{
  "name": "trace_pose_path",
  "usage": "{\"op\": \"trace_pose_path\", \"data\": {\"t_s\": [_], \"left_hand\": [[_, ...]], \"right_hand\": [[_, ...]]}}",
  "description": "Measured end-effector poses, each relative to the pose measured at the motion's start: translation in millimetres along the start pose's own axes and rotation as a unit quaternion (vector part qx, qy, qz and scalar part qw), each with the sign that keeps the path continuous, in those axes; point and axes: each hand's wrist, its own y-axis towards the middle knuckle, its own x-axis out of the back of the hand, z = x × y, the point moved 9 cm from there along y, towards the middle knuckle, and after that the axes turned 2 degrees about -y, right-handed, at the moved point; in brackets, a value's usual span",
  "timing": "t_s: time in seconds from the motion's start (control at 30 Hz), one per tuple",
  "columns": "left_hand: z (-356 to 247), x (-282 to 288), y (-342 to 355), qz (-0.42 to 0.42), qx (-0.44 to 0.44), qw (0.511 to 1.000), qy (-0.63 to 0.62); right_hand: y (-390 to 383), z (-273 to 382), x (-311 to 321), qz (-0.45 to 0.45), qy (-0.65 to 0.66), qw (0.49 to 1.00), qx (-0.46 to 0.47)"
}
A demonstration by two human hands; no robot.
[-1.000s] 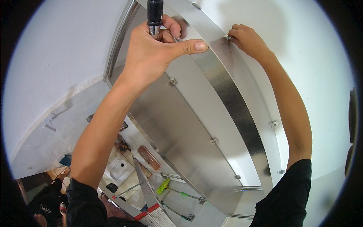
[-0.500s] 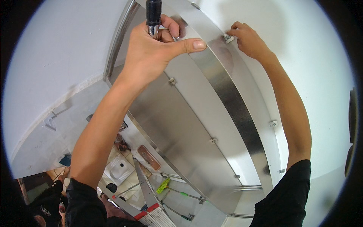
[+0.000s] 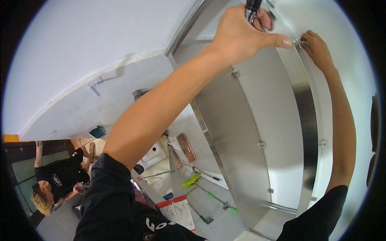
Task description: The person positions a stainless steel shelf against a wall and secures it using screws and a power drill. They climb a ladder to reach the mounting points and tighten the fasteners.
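Near the top of the head view, my left hand [image 3: 237, 38] is closed around a tool [image 3: 253, 5] with a black handle and a shiny metal neck; its lower end is hidden in the fingers. The left thumb stretches to the right across a metal edge strip [image 3: 304, 100], its tip beside a small metal bracket [image 3: 298, 42]. Against the white wall, my right hand [image 3: 320, 51] has its bent fingers closed on that bracket. Below them a brushed metal partition [image 3: 229, 116] carries similar clips [image 3: 262, 144] along its seam.
A stepladder [image 3: 179, 213] with red trim stands below me. Past it are a squat toilet [image 3: 152, 157], a brown rectangular tray [image 3: 186, 147] and a lime-green mop head [image 3: 191, 180]. Another person [image 3: 60, 176] in black is at lower left, holding something. A white bracket [image 3: 94, 85] juts from the left wall.
The view has swung, so the partition and both hands appear farther right. My left thumb now reaches close to the bracket at my right fingers. More of the other person shows.
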Motion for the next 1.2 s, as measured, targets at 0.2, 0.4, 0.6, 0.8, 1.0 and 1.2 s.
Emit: {"op": "trace_pose_path", "data": {"t_s": [0.2, 0.4, 0.6, 0.8, 1.0, 1.2], "left_hand": [[-19, 7, -3, 0.003, 0.006, 0.995, -0.100], [-4, 0, -5, -0.040, 0.066, 0.997, -0.011], [9, 3, -6, -0.012, 0.039, 0.999, 0.005], [9, 20, -11, -0.032, 0.069, 0.997, -0.003], [-5, -7, -126, -0.025, 0.100, 0.995, -0.014], [43, -59, -553, 0.645, 0.094, 0.699, 0.293]], "right_hand": [[28, -3, 4, 0.031, -0.059, 0.996, 0.052], [-4, 4, 14, 0.214, -0.086, 0.972, 0.048], [-150, 130, 267, 0.007, 0.123, 0.985, -0.119], [-455, 251, 322, -0.307, 0.293, 0.745, -0.514], [-646, 568, 225, 0.026, 0.437, 0.374, -0.818], [-681, 743, 213, 0.027, 0.510, 0.208, -0.834]]}}
